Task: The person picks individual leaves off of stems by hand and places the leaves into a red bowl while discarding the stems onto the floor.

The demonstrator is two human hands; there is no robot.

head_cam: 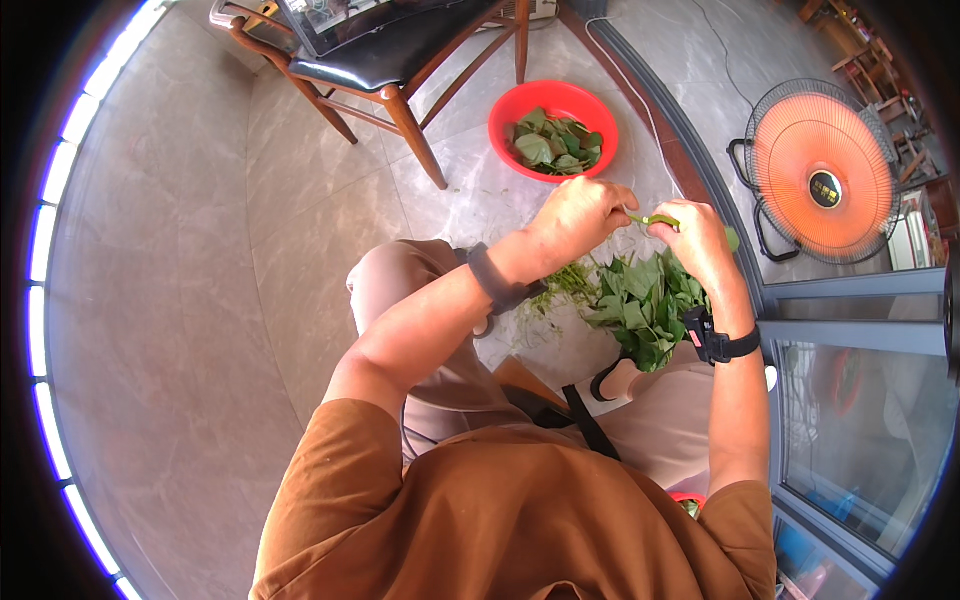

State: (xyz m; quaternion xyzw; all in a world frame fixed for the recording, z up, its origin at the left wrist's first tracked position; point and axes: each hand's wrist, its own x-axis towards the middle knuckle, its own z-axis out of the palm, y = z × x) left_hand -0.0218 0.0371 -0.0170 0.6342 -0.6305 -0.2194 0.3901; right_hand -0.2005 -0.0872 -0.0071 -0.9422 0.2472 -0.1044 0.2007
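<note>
My left hand (583,212) pinches the thin end of a short green stem (663,220) between thumb and fingers. Just to the right, my right hand (691,229) grips the thicker end of the same stem. Below my right hand lies a heap of green leaves (637,296) on the tiled floor, and a pile of thin green stem scraps (568,281) is beside it on the left. Beyond my hands stands a red plastic basin (504,154) with loose leaves (551,142) inside.
A wooden chair with a black seat (352,73) stands at the upper left, a screen device on it. An orange-faced fan heater (825,161) is at the right, past a door track. A glass door (862,442) stands at the lower right. Part of another red container (688,498) shows by my right side.
</note>
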